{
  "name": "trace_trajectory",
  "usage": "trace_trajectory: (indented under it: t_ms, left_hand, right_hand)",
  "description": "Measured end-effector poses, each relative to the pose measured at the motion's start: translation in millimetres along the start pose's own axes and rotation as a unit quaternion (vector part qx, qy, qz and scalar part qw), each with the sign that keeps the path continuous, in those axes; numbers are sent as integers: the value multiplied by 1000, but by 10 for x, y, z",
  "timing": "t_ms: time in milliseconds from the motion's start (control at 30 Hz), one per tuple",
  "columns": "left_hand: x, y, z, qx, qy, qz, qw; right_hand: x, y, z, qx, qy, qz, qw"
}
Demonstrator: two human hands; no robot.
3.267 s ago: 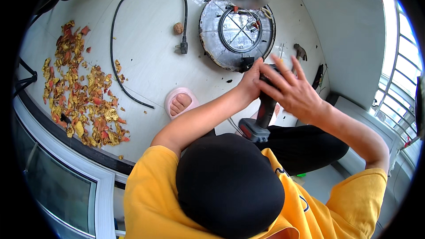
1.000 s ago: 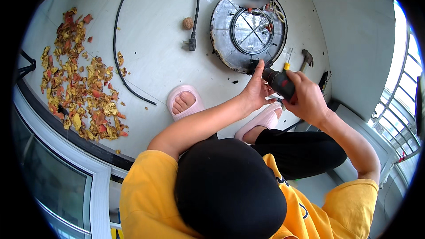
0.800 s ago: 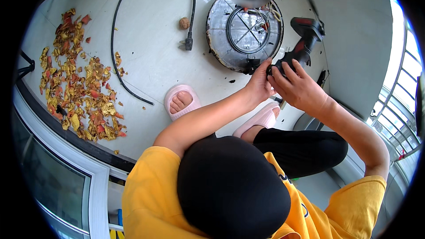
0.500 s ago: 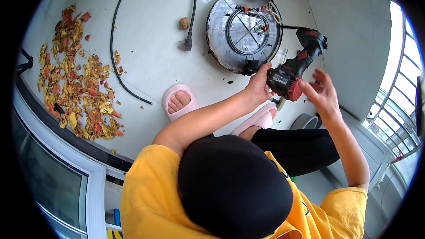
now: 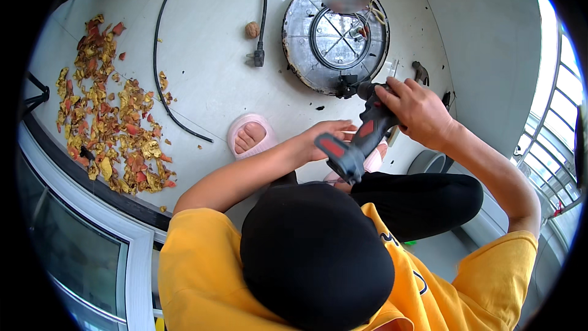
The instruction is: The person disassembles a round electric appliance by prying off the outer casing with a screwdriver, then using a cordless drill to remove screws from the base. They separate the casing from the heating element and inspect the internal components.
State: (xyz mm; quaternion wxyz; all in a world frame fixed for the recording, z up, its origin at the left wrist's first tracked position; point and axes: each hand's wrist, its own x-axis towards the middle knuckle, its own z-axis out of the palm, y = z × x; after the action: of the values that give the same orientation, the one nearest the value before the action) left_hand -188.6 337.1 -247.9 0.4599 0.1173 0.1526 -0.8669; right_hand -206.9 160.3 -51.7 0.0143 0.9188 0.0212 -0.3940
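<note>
My right hand point(image 5: 422, 113) is wrapped round the head of a black and red cordless drill point(image 5: 370, 127). The drill's grip slants down to the left, with its foot toward me. Its front end lies close to a black bracket on the rim of a round grey appliance base point(image 5: 297, 55); I cannot tell whether they touch. Inside that base, which lies on the floor, are a ring of black cable and loose wires. My left hand point(image 5: 321, 138) is beside the drill's grip with fingers stretched out and apart, fingertips partly hidden behind the tool.
A black power cord point(image 5: 157, 37) with a plug curves over the floor near a walnut point(image 5: 252, 30). Dried yellow and red peels point(image 5: 98, 110) lie scattered at left. A hammer point(image 5: 421, 73) lies beyond my right hand. A grey round tub point(image 5: 429, 162) stands at right.
The drill has swung round, its foot moving from far right to near left. My left hand has let go and drawn back; my right hand has taken hold of the drill.
</note>
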Motion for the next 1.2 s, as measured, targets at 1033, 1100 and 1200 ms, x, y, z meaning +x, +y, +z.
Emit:
trace_trajectory:
  t_ms: [1033,1100,1200]
  left_hand:
    - [616,348,634,-172,7,116,978]
    - [711,352,633,-244,-56,121,961]
    - [743,318,550,-218,-58,147,963]
  right_hand:
    - [-176,-209,311,-149,141,-37,978]
    - [-156,-162,345,-174,150,-79,970]
    - [-134,-195,23,-102,97,-73,987]
